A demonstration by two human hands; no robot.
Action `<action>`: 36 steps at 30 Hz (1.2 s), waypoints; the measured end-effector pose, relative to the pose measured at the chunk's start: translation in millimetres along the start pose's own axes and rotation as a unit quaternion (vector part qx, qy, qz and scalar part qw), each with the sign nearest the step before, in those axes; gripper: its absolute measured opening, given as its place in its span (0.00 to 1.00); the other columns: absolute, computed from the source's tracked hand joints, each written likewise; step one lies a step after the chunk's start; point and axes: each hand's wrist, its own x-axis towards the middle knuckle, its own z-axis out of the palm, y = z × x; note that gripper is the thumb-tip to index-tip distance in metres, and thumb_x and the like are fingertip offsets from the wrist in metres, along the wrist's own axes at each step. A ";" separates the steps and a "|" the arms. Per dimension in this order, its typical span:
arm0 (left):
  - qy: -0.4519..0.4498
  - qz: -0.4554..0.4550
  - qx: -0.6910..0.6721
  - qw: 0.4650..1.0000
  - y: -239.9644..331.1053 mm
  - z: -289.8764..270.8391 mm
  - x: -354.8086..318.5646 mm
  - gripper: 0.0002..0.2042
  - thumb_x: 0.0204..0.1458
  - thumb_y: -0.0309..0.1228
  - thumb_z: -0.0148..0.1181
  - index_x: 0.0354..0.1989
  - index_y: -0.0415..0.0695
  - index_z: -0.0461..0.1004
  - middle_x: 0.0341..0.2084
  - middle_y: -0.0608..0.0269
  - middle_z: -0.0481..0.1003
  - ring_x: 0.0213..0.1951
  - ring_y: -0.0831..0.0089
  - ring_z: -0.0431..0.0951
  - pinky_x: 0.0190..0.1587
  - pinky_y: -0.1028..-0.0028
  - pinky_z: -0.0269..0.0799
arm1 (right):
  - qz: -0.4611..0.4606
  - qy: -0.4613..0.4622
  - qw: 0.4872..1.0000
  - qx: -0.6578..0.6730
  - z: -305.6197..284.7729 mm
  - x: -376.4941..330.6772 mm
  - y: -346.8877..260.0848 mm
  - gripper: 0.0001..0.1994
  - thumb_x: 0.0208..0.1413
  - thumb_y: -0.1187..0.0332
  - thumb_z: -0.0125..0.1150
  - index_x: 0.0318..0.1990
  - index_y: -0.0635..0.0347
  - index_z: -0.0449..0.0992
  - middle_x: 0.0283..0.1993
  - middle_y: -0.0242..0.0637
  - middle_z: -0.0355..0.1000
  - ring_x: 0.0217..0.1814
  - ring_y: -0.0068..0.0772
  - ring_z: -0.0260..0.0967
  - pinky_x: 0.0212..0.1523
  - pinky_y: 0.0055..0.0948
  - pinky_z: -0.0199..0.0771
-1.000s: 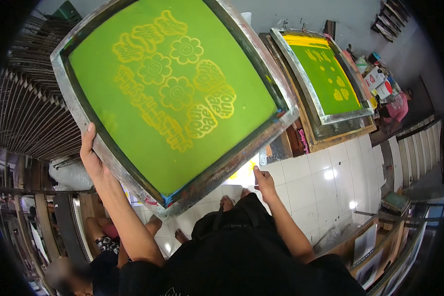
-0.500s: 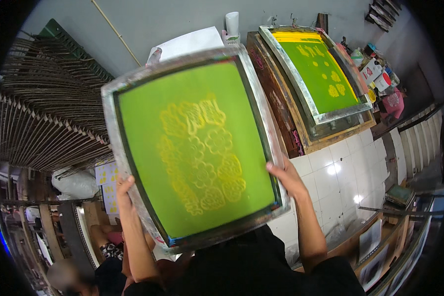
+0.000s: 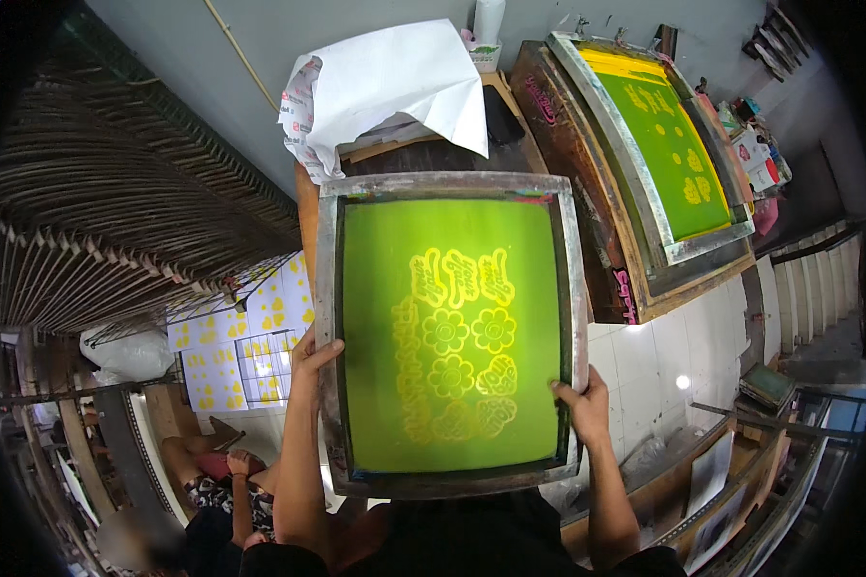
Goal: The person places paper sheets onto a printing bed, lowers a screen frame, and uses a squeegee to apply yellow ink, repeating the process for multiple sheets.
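So we've got the green screen [image 3: 452,332] up in front of us, mid-scene, near side of the bench w/ the white paper [image 3: 404,82] on it. It's off any surface afaict, just both hands carrying it. Left hand [image 3: 315,361] is curled on the left rail, thumb on the front; right hand [image 3: 587,409] grips the right side nearer us, thumb over the inner edge. Fingers mostly go behind the frame, so we can't tell how tightly they wrap.

Progress-wise: the flower + lettering design already shows on the mesh as pale yellow outlines, and we see no thick ink on it atm. It isn't set down yet. Far right, the second screen [image 3: 635,144] sits on its wooden base [image 3: 587,221] w/ bright yellow ink along the far end and right side, so that one's inked already. Left, under/beside the wire rack [image 3: 135,202], the paper sheets [image 3: 207,361] carry yellow shapes but no outlines we can make out (kinda small tho), so imo the outline part isn't on them yet. Near left a seated co-worker [image 3: 243,464] has nothing to do w/ our frame rn.
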 end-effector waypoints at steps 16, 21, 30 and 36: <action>0.048 0.001 -0.004 0.999 -2.9 19.1 13.7 0.28 0.50 0.18 0.62 0.63 0.34 0.71 0.49 0.57 0.80 0.46 0.69 0.81 0.52 0.71 0.74 | 0.037 -0.041 0.998 0.031 -1.2 45.5 -28.9 0.17 0.54 0.76 0.68 0.51 0.70 0.73 0.42 0.42 0.79 0.41 0.29 0.77 0.45 0.29 0.77; 0.042 -0.023 0.008 0.999 1.3 16.5 -2.1 0.28 0.48 0.18 0.60 0.63 0.34 0.71 0.48 0.56 0.80 0.47 0.69 0.81 0.53 0.72 0.74 | 0.047 -0.038 0.997 0.054 -2.2 30.8 -27.0 0.18 0.55 0.75 0.68 0.51 0.70 0.73 0.44 0.42 0.79 0.43 0.30 0.77 0.47 0.29 0.76; 0.069 -0.023 -0.001 0.997 3.1 19.4 11.6 0.28 0.48 0.20 0.63 0.62 0.35 0.72 0.47 0.59 0.80 0.46 0.71 0.80 0.52 0.73 0.73 | 0.025 -0.049 0.997 0.058 -2.3 56.5 -41.6 0.18 0.55 0.76 0.69 0.53 0.71 0.74 0.45 0.43 0.80 0.45 0.30 0.78 0.50 0.31 0.76; 0.097 0.005 0.004 0.995 24.9 25.5 23.7 0.25 0.51 0.23 0.64 0.61 0.35 0.74 0.46 0.60 0.81 0.44 0.71 0.80 0.51 0.73 0.73 | 0.008 -0.075 0.997 0.010 5.2 86.7 -67.9 0.22 0.57 0.72 0.70 0.57 0.72 0.74 0.49 0.43 0.80 0.49 0.31 0.78 0.53 0.31 0.75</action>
